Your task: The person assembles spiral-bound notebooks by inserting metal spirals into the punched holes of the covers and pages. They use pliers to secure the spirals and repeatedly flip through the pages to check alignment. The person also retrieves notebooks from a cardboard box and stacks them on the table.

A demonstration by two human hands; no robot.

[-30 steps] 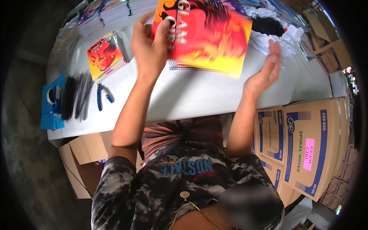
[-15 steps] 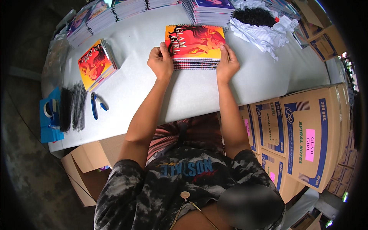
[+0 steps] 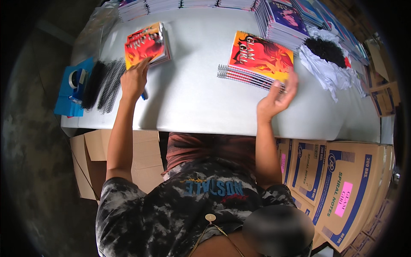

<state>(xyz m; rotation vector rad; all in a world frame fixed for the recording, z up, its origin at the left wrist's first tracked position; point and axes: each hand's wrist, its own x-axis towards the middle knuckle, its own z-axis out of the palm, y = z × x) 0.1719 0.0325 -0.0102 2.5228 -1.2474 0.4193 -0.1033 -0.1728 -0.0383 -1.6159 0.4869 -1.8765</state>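
On the left of the table, my left hand (image 3: pixel 133 79) pinches the near edge of a red and yellow notebook (image 3: pixel 139 50). This notebook lies shifted toward me on a small pile of like covers (image 3: pixel 157 30). My right hand (image 3: pixel 277 96), slightly blurred, is at the near right corner of a second stack of spiral notebooks (image 3: pixel 259 55). Its fingers are apart and hold nothing. Several spiral-bound edges show, staggered, along that stack's near side. Partly hidden by my left hand, the blue-handled pliers (image 3: pixel 144 94) lie on the table.
Dark and grey binding coils (image 3: pixel 110 85) lie at the left, beside a blue tape dispenser (image 3: pixel 78 85) on a blue sheet (image 3: pixel 64 100). Tall notebook stacks (image 3: pixel 280 23) line the back. A black tangle (image 3: pixel 325 51) rests on crumpled paper (image 3: pixel 319 75). Cartons (image 3: pixel 346 184) stand below right.
My hands have parted from the spiral notebook stack. The left has gone left to the other pile and gripped a notebook. The stack now sits further right in view, as the view has shifted.
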